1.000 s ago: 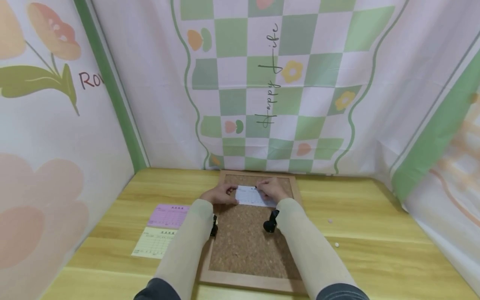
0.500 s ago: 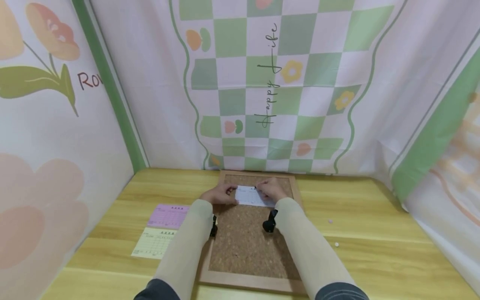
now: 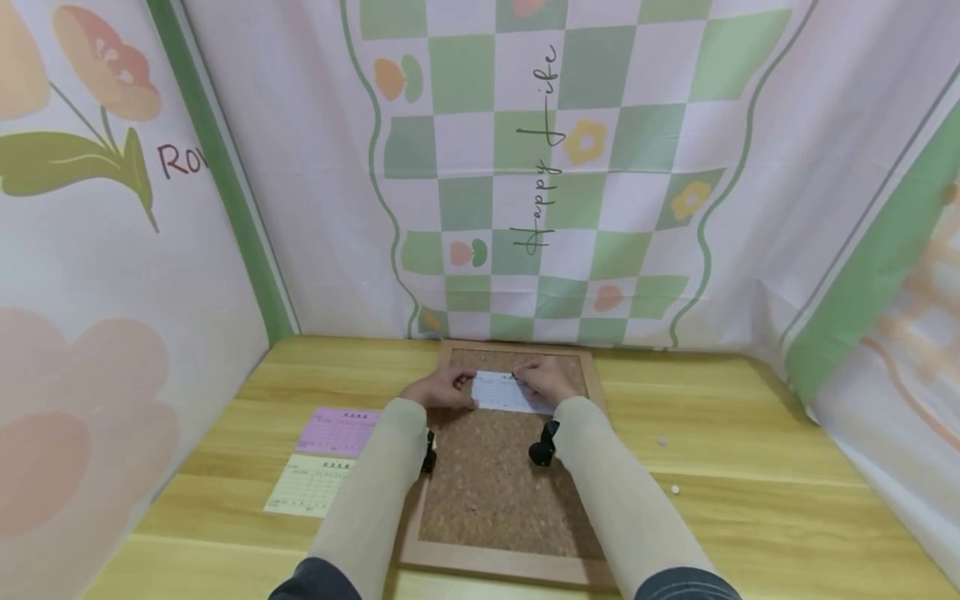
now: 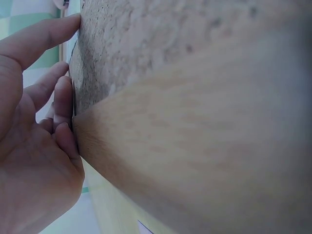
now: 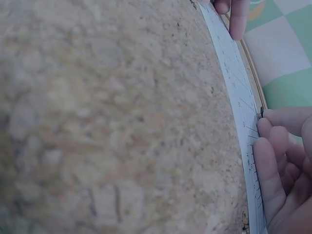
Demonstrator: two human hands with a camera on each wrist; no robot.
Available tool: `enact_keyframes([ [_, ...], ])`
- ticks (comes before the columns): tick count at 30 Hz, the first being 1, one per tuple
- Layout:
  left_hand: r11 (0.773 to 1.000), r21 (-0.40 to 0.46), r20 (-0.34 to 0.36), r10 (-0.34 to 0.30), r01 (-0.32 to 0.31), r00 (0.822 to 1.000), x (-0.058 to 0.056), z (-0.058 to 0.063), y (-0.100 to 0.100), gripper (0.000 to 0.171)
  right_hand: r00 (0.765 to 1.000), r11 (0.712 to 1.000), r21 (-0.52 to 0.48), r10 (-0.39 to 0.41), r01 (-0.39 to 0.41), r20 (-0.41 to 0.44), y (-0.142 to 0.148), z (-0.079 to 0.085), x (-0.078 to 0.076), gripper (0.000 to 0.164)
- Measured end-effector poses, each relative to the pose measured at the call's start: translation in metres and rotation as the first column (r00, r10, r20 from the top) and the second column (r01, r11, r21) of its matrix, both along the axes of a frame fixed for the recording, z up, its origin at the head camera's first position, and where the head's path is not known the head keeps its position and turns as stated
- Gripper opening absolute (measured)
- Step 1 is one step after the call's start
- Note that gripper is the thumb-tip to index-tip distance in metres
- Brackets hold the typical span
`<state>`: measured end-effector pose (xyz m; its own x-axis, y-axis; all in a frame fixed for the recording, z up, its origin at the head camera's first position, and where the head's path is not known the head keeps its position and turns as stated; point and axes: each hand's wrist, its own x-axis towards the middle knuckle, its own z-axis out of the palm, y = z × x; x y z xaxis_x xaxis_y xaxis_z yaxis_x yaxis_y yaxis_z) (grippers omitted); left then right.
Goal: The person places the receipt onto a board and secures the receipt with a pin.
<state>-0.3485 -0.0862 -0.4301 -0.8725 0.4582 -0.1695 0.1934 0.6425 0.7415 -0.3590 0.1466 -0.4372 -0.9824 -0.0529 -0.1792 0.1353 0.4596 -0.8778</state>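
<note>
A white printed slip (image 3: pixel 495 393) lies on the upper part of a wood-framed cork board (image 3: pixel 487 492). At the slip's left edge, my left hand (image 3: pixel 438 389) rests with spread thumb and fingers, the fingertips at its corners. My right hand (image 3: pixel 547 380) is at the slip's upper middle and covers much of its right side. A small dark thumbtack (image 5: pixel 262 112) is pinched at my right fingertips, close to the slip's top edge in the right wrist view. In the left wrist view, my left fingers (image 4: pixel 63 100) lie along the board's frame.
Left of the board, a purple slip (image 3: pixel 337 431) and a yellow slip (image 3: pixel 306 485) lie on the wooden table (image 3: pixel 750 533), partly hidden by my left sleeve. A tiny pink piece (image 3: pixel 662 442) and a white piece (image 3: pixel 675 490) sit at right. A patterned curtain (image 3: pixel 465 150) hangs behind.
</note>
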Motion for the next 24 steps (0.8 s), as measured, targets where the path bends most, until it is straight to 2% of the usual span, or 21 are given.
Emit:
enact_keyframes([
  [8,1.0,-0.004,-0.002,-0.003,0.003,1.0,0.0,0.0,0.0,0.068,1.0,0.999,0.015,-0.028,0.028,0.005,-0.001,-0.001,-0.001,0.023],
  [16,1.0,0.009,0.009,-0.003,0.003,1.0,0.0,0.0,0.0,0.067,0.999,0.99,0.137,-0.034,0.039,-0.036,-0.004,-0.003,-0.004,0.023],
  [24,1.0,-0.02,-0.003,-0.002,0.002,1.0,0.001,0.001,-0.001,0.066,0.998,0.981,0.187,-0.054,0.061,-0.042,-0.006,-0.006,-0.01,0.019],
])
